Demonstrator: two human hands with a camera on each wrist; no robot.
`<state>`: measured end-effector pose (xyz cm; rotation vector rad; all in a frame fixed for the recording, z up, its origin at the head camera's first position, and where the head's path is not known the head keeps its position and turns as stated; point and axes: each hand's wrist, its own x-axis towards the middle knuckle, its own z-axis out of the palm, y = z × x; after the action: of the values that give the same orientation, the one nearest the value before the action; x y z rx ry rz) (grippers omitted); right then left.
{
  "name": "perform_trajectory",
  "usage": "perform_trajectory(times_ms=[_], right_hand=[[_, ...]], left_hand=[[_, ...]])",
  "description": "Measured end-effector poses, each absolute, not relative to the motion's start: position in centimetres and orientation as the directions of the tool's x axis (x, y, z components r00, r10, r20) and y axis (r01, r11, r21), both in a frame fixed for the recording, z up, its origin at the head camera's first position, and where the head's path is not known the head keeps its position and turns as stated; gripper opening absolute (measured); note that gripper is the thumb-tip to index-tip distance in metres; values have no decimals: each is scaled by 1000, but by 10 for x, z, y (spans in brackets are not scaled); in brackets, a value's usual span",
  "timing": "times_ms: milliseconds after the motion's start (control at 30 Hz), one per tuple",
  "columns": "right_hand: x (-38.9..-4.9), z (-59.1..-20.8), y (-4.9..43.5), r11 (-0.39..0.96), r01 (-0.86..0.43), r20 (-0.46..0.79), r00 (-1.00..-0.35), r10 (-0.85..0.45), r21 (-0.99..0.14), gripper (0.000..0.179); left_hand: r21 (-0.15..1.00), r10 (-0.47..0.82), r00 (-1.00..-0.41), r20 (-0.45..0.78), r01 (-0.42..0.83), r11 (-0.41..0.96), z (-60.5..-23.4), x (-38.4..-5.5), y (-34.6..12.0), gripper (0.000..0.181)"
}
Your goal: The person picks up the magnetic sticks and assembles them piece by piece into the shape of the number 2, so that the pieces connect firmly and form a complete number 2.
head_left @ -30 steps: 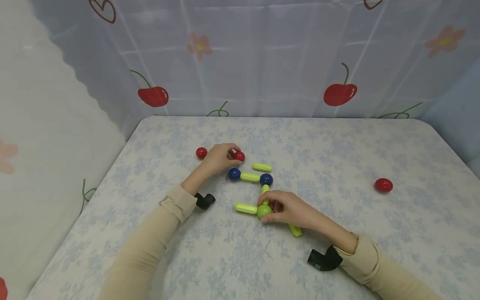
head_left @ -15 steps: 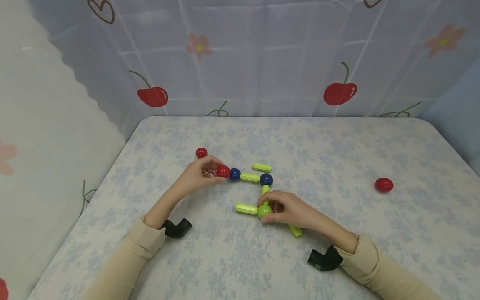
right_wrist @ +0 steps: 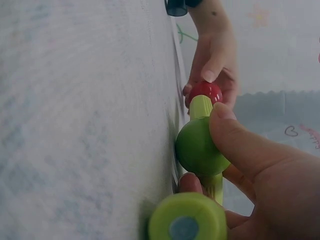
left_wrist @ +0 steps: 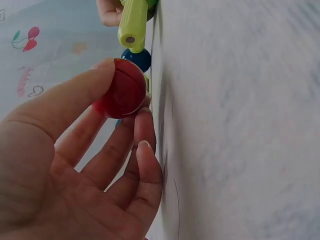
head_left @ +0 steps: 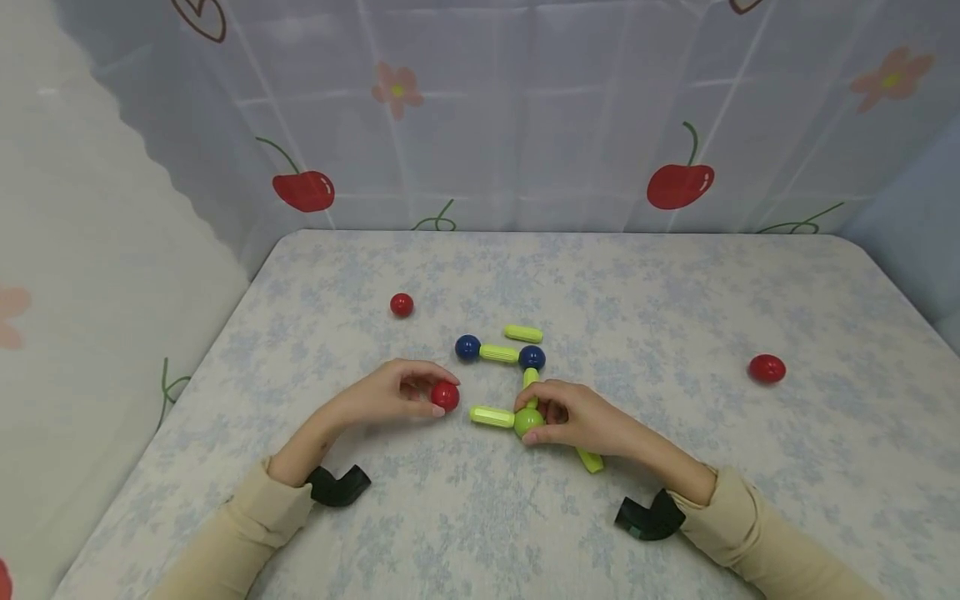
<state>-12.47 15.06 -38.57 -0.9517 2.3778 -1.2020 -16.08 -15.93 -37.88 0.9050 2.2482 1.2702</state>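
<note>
My left hand [head_left: 386, 395] pinches a glossy red ball [head_left: 445, 397] between thumb and fingertips, just left of the free end of a yellow-green magnetic rod [head_left: 492, 417]. That rod's other end joins a green ball [head_left: 529, 423], which my right hand [head_left: 581, 418] grips with thumb and fingers. From the green ball a second rod [head_left: 531, 379] runs back to a blue ball [head_left: 532, 357]. Another rod [head_left: 498, 354] links it to a second blue ball [head_left: 468, 348]. One more rod [head_left: 589, 460] sticks out from under my right hand. In the left wrist view, the rod's tip [left_wrist: 130, 39] shows a round metal inset.
A loose yellow-green rod [head_left: 523, 333] lies behind the blue balls. One red ball [head_left: 402, 305] rests at the back left, another red ball [head_left: 767, 369] far to the right. Black wrist mounts [head_left: 651, 515] sit at both cuffs. A printed curtain [head_left: 510, 117] hangs behind the table.
My left hand has brought the red ball from behind the blue balls, past the left blue ball, forward toward the front rod's end. The right hand stays on the green ball.
</note>
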Motion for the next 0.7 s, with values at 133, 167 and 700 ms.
perform_trajectory(times_ms=[133,167,700], right_hand=[[-125,-387,151,424,-425,24,-729,-684,-799,33],[-125,-387,151,429,-424,20,-730,-683,-797,33],[-125,-385,150,429,-417,22,-737,-676,-801,32]], left_hand=[[854,722,-689,-54,343,392,-381,-158,-156,33],[853,724,-687,-56,345,393,-381,-158,-156,33],[880,740,-672,-31,333,339,-388,-154,-149,34]])
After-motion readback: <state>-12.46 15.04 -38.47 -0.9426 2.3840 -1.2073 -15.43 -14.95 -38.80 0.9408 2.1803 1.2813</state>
